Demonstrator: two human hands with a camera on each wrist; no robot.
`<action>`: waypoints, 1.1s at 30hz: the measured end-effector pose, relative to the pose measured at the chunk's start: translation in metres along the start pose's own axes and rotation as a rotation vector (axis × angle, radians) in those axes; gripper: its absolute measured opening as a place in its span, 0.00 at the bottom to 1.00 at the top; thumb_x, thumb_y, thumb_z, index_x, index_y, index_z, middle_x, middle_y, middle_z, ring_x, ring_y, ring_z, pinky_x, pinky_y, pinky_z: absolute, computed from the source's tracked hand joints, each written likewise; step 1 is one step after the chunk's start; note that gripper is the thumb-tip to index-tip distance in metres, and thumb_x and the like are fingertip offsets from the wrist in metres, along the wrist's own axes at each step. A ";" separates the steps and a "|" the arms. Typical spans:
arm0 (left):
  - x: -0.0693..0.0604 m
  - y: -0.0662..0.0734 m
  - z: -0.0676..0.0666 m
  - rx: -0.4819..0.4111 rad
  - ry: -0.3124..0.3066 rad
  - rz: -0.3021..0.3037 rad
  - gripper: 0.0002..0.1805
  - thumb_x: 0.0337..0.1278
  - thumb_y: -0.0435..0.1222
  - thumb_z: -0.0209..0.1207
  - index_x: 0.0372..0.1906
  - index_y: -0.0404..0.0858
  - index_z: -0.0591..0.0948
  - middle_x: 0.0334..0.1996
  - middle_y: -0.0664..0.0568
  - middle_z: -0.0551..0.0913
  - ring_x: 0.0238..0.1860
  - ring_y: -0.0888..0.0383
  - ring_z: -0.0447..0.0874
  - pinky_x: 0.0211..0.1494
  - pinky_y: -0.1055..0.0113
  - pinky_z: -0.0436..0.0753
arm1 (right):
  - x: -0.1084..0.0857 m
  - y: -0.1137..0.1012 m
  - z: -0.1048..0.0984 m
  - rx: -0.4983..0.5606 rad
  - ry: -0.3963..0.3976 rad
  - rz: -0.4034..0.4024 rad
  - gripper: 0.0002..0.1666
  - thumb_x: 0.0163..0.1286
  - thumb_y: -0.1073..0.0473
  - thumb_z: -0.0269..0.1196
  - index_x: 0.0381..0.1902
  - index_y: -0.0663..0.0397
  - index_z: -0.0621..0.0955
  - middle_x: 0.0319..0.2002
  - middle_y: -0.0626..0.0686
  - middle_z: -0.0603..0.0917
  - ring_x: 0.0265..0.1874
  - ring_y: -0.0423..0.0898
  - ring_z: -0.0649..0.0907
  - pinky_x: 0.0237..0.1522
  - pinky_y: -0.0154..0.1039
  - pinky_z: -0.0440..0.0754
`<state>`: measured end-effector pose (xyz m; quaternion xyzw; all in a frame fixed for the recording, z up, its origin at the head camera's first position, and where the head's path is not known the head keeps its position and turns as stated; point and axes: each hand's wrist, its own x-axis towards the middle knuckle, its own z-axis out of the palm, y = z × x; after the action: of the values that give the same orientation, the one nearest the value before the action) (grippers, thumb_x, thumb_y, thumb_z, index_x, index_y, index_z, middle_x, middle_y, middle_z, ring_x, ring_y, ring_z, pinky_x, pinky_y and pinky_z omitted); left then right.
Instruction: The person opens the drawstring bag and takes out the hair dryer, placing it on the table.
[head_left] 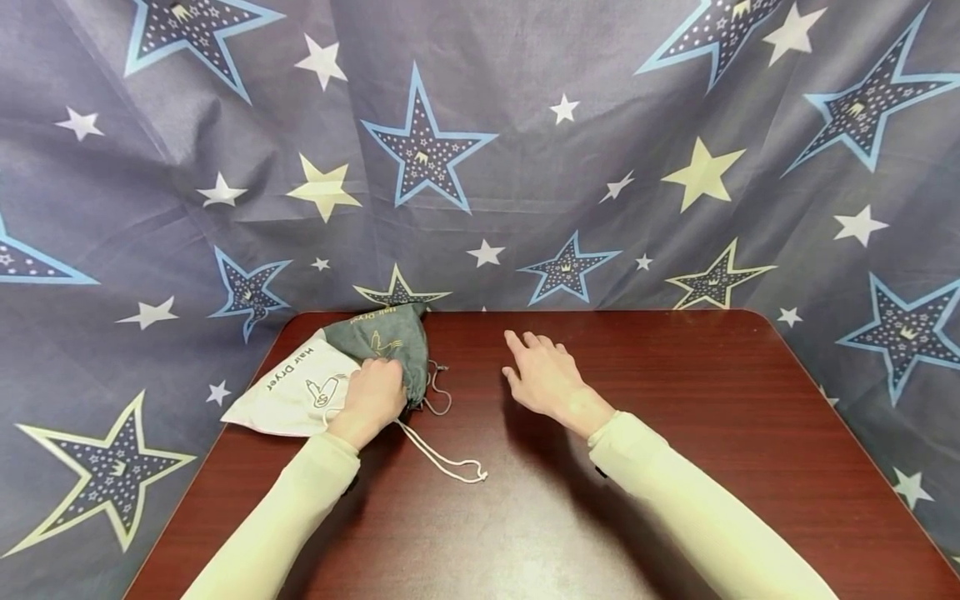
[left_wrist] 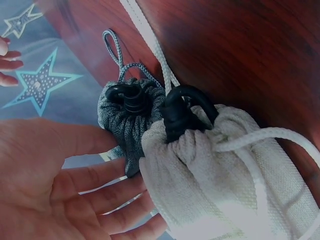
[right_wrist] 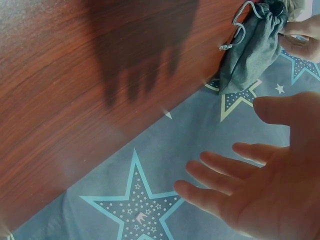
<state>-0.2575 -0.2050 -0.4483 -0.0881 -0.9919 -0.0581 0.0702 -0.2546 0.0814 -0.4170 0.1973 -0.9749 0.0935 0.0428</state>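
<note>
Two drawstring bags, each printed "Hair Dryer", are at the left back of the table. The white bag (head_left: 288, 392) partly overlaps the dark grey bag (head_left: 390, 333). My left hand (head_left: 373, 392) is at their gathered necks. In the left wrist view, its thumb and forefinger pinch the dark grey fabric, while the other fingertips go out of sight behind the white bag (left_wrist: 200, 185). Black cord stoppers sit at both necks. My right hand (head_left: 551, 379) hovers over the table, fingers spread and holding nothing, to the right of the bags.
The dark red wooden table (head_left: 712, 417) has a rounded far edge against a grey curtain (head_left: 525, 167) patterned with stars. A white cord (head_left: 442, 462) trails from the white bag over the tabletop. The dark bag's grey cord (head_left: 442, 392) loops out to its right.
</note>
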 end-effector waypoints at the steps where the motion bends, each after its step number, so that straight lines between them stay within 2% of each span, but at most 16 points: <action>1: 0.000 0.001 0.000 0.001 -0.002 0.001 0.07 0.58 0.31 0.64 0.35 0.29 0.85 0.38 0.34 0.86 0.44 0.32 0.83 0.43 0.37 0.82 | 0.000 0.000 0.000 0.000 -0.001 -0.001 0.36 0.80 0.49 0.59 0.80 0.55 0.67 0.72 0.66 0.73 0.71 0.64 0.73 0.69 0.64 0.70; 20: 0.003 0.017 0.002 0.014 -0.020 -0.027 0.09 0.60 0.33 0.65 0.39 0.29 0.86 0.41 0.36 0.87 0.46 0.34 0.83 0.46 0.38 0.82 | -0.003 0.002 0.004 0.004 0.025 -0.009 0.35 0.79 0.50 0.61 0.78 0.57 0.69 0.68 0.65 0.77 0.66 0.63 0.77 0.64 0.63 0.75; 26: 0.004 0.021 0.002 0.019 -0.016 -0.012 0.09 0.61 0.34 0.65 0.38 0.30 0.86 0.40 0.36 0.87 0.45 0.34 0.84 0.46 0.38 0.83 | -0.003 0.002 0.006 -0.003 0.026 -0.013 0.35 0.79 0.51 0.61 0.78 0.57 0.70 0.67 0.65 0.78 0.65 0.63 0.78 0.62 0.62 0.77; 33: 0.002 0.023 0.007 0.020 0.016 0.010 0.07 0.59 0.33 0.65 0.35 0.31 0.86 0.37 0.37 0.87 0.43 0.35 0.84 0.43 0.39 0.84 | -0.003 0.004 0.009 -0.001 0.031 -0.014 0.35 0.78 0.51 0.62 0.77 0.57 0.70 0.66 0.64 0.79 0.64 0.63 0.79 0.60 0.62 0.78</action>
<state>-0.2565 -0.1816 -0.4523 -0.0917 -0.9914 -0.0487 0.0794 -0.2535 0.0848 -0.4266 0.2026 -0.9728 0.0960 0.0587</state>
